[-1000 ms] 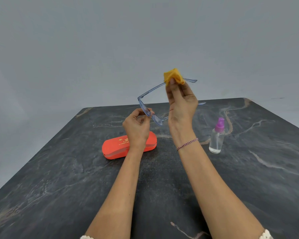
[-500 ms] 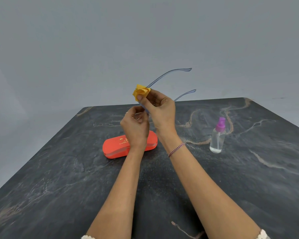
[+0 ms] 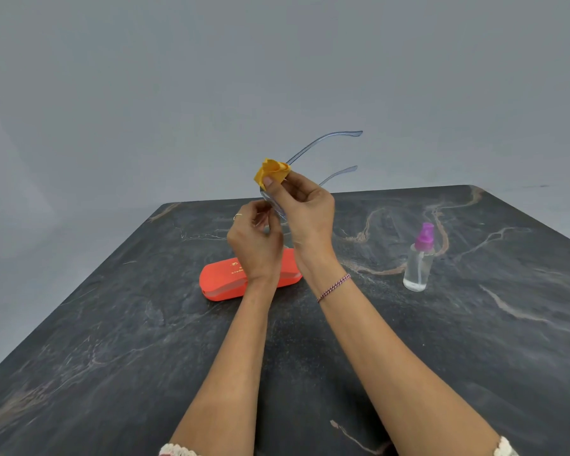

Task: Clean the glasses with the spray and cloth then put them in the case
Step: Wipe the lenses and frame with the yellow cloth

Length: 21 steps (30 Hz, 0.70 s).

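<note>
On the dark table [image 3: 112, 324] the closed orange case [image 3: 224, 281] lies just behind the wrists, with the spray [image 3: 420, 258] standing well off to its right. Above the case, the left hand [image 3: 255, 245] grips the front of the glasses [image 3: 323, 143]. The right hand [image 3: 305, 209] pinches the yellow cloth [image 3: 272, 174] against that front, and both temples point up and away.

Gold print on the lid of the orange case [image 3: 222, 279]: a small emblem with a line of lettering under it, too small to read. No other text visible.
</note>
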Each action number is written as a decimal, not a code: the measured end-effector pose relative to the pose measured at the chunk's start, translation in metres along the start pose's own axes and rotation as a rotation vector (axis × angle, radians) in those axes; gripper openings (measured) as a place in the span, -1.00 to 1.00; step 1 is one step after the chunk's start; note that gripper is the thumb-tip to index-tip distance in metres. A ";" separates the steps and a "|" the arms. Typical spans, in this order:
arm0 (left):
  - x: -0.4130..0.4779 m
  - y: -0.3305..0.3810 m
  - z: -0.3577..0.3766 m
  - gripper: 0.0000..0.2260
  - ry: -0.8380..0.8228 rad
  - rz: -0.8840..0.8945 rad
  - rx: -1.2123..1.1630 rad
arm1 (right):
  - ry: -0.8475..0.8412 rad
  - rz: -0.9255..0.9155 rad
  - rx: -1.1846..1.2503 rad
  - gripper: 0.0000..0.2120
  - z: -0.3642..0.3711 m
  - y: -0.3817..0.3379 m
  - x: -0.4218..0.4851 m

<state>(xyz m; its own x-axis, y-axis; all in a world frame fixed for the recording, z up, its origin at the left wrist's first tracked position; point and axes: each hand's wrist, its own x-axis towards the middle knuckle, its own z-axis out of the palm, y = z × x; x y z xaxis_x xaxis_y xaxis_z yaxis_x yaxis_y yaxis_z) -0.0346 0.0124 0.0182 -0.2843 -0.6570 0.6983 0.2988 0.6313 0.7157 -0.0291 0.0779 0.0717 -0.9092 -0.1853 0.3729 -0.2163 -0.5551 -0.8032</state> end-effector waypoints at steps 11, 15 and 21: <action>-0.002 -0.002 0.003 -0.94 -0.021 -0.074 -0.110 | 0.143 -0.056 0.294 -0.92 -0.028 -0.032 0.024; -0.003 -0.001 0.003 -0.91 -0.053 -0.082 -0.107 | 0.162 -0.084 0.432 -0.90 -0.035 -0.039 0.027; -0.002 0.001 0.004 -0.95 -0.086 -0.103 -0.125 | 0.230 -0.183 0.510 -0.90 -0.036 -0.043 0.026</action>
<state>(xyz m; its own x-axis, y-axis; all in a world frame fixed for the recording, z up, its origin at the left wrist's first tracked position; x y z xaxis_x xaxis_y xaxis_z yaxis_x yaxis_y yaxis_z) -0.0374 0.0158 0.0175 -0.3947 -0.6745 0.6240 0.3730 0.5030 0.7797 -0.0567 0.1263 0.0993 -0.9393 0.0998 0.3283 -0.2306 -0.8921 -0.3885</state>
